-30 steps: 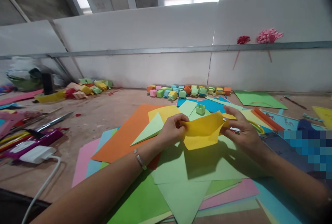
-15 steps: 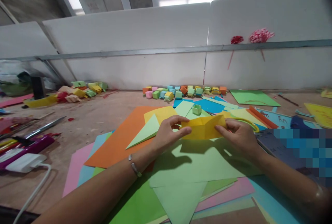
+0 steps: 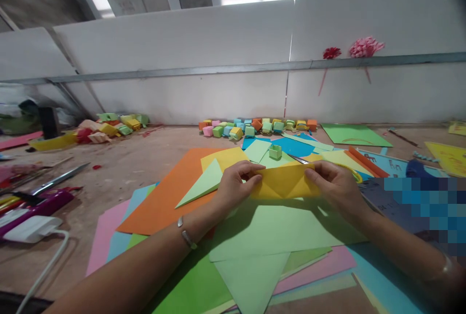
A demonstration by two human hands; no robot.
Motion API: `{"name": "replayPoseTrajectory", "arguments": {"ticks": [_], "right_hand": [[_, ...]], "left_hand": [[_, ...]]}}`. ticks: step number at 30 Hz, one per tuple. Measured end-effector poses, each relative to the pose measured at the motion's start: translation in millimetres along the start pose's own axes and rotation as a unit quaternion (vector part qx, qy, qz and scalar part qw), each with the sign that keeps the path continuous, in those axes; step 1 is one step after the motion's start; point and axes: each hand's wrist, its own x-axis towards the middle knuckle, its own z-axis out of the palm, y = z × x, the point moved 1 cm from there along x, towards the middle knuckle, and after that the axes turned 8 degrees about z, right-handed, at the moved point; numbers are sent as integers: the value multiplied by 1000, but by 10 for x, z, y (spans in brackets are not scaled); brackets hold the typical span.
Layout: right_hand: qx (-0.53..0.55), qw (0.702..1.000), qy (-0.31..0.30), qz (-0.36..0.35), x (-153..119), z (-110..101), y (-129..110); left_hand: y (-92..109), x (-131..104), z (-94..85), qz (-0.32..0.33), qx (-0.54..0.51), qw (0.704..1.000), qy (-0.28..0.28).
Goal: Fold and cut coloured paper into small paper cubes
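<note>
A folded strip of yellow paper (image 3: pixel 286 182) is stretched between my two hands, with triangular crease lines along its lower part. My left hand (image 3: pixel 238 179) pinches its left end between thumb and fingers. The right end is pinched by my right hand (image 3: pixel 335 183). Beneath it lies a pale green sheet (image 3: pixel 269 231). A folded pale green triangle (image 3: pixel 202 185) rests on an orange sheet (image 3: pixel 163 202) to the left. Beyond the strip stands a small green paper box (image 3: pixel 275 152). Scissors with yellow handles (image 3: pixel 351 172) lie partly hidden behind my right hand.
Several small coloured paper cubes (image 3: pixel 247 128) line the base of the white wall (image 3: pixel 174 98). A looser heap of folded paper pieces (image 3: pixel 116 124) lies back left. A white charger (image 3: pixel 33 228) with a cable is at left. An orange paper roll (image 3: pixel 367 162) lies at right.
The yellow strip has turned from slightly bent to flatter, its broad face now toward me. My right hand has shifted slightly and covers more of the scissors' handles.
</note>
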Motion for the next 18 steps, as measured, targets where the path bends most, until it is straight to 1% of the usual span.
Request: {"name": "replayPoseTrajectory", "arguments": {"ticks": [6,9,14,16,18], "right_hand": [[-45,998,3,-33,17,24,55],[-73,997,-17,-31,15,36,48],[-108,991,-67,-32,-8,45,-21],[-120,989,-75,-39,-16,44,-47],[-129,988,-69,-48,-22,41,-62]], "left_hand": [[34,-3,2,-1,62,997,-52],[13,6,-8,-11,79,994,-74],[-20,49,-64,-38,97,988,-113],[-8,60,-84,-50,97,986,-128],[19,62,-96,-63,94,983,-144]]}}
